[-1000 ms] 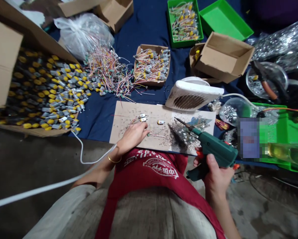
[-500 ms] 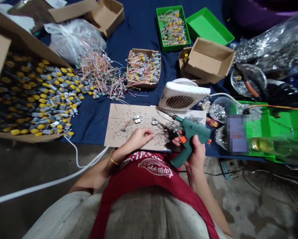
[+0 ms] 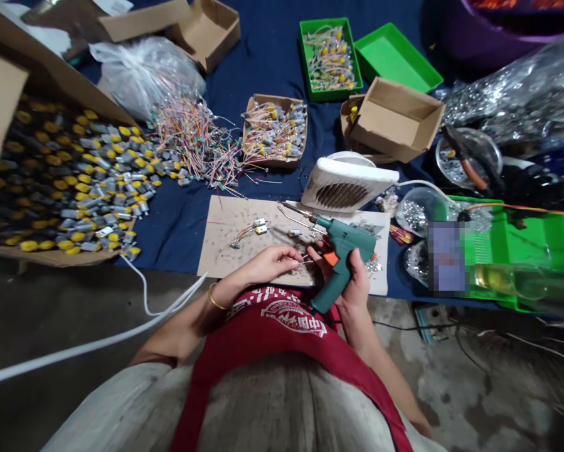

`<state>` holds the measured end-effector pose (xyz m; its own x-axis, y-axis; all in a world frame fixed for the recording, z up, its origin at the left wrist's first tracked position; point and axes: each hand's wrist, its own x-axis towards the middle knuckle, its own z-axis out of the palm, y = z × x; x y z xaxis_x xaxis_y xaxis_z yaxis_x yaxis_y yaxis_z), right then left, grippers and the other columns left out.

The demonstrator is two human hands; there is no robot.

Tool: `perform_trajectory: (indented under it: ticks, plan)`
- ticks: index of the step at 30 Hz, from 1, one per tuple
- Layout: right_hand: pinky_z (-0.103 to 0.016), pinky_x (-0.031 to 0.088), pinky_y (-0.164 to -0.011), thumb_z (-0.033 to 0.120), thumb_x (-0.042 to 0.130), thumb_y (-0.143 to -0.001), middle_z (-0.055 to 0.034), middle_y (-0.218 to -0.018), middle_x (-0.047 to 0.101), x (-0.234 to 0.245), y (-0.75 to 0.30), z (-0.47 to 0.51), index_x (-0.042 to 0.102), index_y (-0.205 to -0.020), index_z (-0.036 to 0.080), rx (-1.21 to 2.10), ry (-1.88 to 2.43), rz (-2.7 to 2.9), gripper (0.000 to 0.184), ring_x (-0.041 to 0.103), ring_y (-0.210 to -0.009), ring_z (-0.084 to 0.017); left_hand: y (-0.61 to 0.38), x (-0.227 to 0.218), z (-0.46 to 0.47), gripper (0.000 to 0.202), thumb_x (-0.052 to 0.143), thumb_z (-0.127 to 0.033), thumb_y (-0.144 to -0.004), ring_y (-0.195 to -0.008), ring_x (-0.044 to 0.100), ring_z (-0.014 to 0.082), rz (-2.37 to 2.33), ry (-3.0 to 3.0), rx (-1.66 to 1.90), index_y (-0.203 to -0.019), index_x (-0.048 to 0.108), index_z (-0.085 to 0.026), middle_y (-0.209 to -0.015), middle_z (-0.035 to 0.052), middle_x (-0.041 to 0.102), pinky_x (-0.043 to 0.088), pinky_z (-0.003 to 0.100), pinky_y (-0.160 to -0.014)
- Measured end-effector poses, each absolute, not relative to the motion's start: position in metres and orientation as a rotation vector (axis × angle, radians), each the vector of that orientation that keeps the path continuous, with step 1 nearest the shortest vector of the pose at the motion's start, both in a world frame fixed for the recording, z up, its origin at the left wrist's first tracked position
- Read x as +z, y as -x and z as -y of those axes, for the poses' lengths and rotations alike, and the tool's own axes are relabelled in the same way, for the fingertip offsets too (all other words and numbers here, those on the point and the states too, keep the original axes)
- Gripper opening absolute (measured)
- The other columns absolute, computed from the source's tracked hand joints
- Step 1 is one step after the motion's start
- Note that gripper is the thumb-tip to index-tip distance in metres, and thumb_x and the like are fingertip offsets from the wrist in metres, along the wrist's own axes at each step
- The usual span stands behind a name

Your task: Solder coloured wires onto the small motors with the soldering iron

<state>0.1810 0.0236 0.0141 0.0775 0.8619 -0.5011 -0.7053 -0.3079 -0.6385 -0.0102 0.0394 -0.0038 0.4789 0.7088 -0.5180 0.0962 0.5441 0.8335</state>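
My right hand (image 3: 356,285) is wrapped round the handle of a green soldering gun (image 3: 352,242) with an orange trigger. Its metal tip points left, above a cardboard sheet (image 3: 225,220). My left hand (image 3: 276,262) is pinched on thin wires (image 3: 307,256), close to the right hand's fingertips. The far ends of these wires are too small to make out. A small loose motor (image 3: 293,233) lies on the sheet beneath the gun's tip. Left of it rest small motors with wires (image 3: 261,226) attached.
Behind the sheet leans a white vent fan (image 3: 340,185). A large carton of motors (image 3: 117,169) stands left, beside a heap of wires (image 3: 187,138). Wired motors fill a small box (image 3: 302,154) and a green tray (image 3: 317,95). Tubs of metal bits (image 3: 416,210) sit right.
The soldering gun has moved left and down with my right hand, its tip now farther left. My left hand has shifted slightly right, so the two hands are closer together.
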Motion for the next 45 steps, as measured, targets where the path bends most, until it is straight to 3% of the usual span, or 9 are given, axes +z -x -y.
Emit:
perform_trajectory:
  ticks: [4, 9, 13, 15, 20, 25, 30, 37, 45]
  plan:
    - [-0.055, 0.053, -0.107, 0.052, 0.087, -0.071, -0.0031, -0.107, 0.077, 0.015, -0.180, -0.023, 0.074, -0.099, 0.023, 1.590, 1.044, 0.199, 0.042, 0.074, -0.102, -0.025, 0.006, -0.008, -0.037, 0.028, 0.081, -0.024, -0.072, -0.062, 0.051, 0.0101, -1.052, -0.925, 0.455, -0.095, 0.069, -0.014, -0.066, -0.0054, 0.055, 0.040, 0.022, -0.060]
    - [-0.053, 0.056, -0.104, 0.054, 0.087, -0.070, -0.0041, -0.107, 0.077, 0.012, -0.179, -0.022, 0.074, -0.101, 0.022, 1.584, 1.076, 0.203, 0.046, 0.074, -0.102, -0.025, 0.004, -0.004, -0.031, 0.017, 0.068, -0.031, -0.085, -0.062, 0.053, 0.0114, -1.148, -1.080, 0.471, -0.086, 0.070, -0.014, -0.070, -0.0013, 0.061, 0.039, 0.023, -0.058]
    - [-0.050, 0.058, -0.102, 0.054, 0.086, -0.071, -0.0027, -0.104, 0.077, 0.013, -0.178, -0.022, 0.073, -0.101, 0.023, 1.588, 1.085, 0.220, 0.045, 0.074, -0.102, -0.024, 0.011, 0.002, -0.030, 0.012, 0.064, -0.027, -0.086, -0.088, 0.063, 0.0182, -1.237, -1.379, 0.613, -0.082, 0.069, -0.017, -0.091, 0.0043, 0.069, 0.050, 0.029, -0.079]
    - [-0.051, 0.059, -0.100, 0.055, 0.084, -0.072, -0.0020, -0.101, 0.077, 0.017, -0.179, -0.022, 0.073, -0.101, 0.024, 1.551, 1.101, 0.252, 0.045, 0.075, -0.099, -0.024, 0.016, 0.002, -0.032, 0.010, 0.062, -0.023, -0.087, -0.098, 0.063, 0.0195, -1.290, -1.493, 0.697, -0.081, 0.067, -0.017, -0.100, 0.0057, 0.070, 0.049, 0.032, -0.090]
    - [-0.050, 0.065, -0.080, 0.056, 0.084, -0.070, -0.0049, -0.086, 0.076, 0.027, -0.201, -0.013, 0.073, -0.096, 0.018, 1.277, 1.339, 0.453, 0.048, 0.076, -0.076, -0.025, 0.027, -0.004, -0.042, 0.015, 0.053, -0.023, -0.093, -0.072, 0.063, 0.0156, -1.386, -1.418, 0.564, -0.088, 0.066, -0.018, -0.076, 0.0004, 0.069, 0.049, 0.027, -0.072]
    - [-0.043, 0.064, -0.064, 0.055, 0.088, -0.063, -0.0086, -0.078, 0.076, 0.025, -0.240, 0.019, 0.074, -0.095, 0.013, 0.912, 1.725, 0.710, 0.055, 0.073, -0.062, -0.025, 0.024, -0.013, -0.051, 0.012, 0.056, -0.021, -0.091, -0.069, 0.062, 0.0158, -1.575, -1.527, 0.506, -0.092, 0.069, -0.019, -0.073, -0.0004, 0.069, 0.044, 0.025, -0.067]
    - [-0.039, 0.063, -0.062, 0.064, 0.083, -0.063, -0.0137, -0.067, 0.074, 0.031, -0.243, 0.041, 0.075, -0.071, 0.014, 0.840, 1.948, 1.001, 0.051, 0.072, -0.061, -0.028, 0.019, -0.021, -0.054, 0.012, 0.062, -0.028, -0.092, -0.066, 0.061, 0.0153, -1.667, -1.532, 0.506, -0.088, 0.071, -0.020, -0.070, -0.0009, 0.068, 0.042, 0.026, -0.067]
    - [-0.038, 0.062, -0.066, 0.065, 0.072, -0.071, -0.0153, -0.071, 0.076, 0.038, -0.230, 0.036, 0.078, -0.072, 0.015, 0.798, 1.954, 1.273, 0.050, 0.073, -0.062, -0.028, 0.017, -0.025, -0.054, 0.015, 0.061, -0.029, -0.093, -0.068, 0.062, 0.0154, -1.682, -1.568, 0.509, -0.092, 0.074, -0.022, -0.073, -0.0002, 0.071, 0.042, 0.025, -0.067]
    - [-0.033, 0.057, -0.053, 0.057, 0.071, -0.077, -0.0102, -0.061, 0.072, 0.041, -0.224, 0.032, 0.074, -0.068, 0.017, 0.760, 1.855, 1.407, 0.041, 0.066, -0.052, -0.023, 0.016, -0.026, -0.055, 0.018, 0.058, -0.032, -0.094, -0.069, 0.063, 0.0179, -1.693, -1.591, 0.459, -0.093, 0.074, -0.023, -0.072, 0.0004, 0.071, 0.043, 0.027, -0.068]
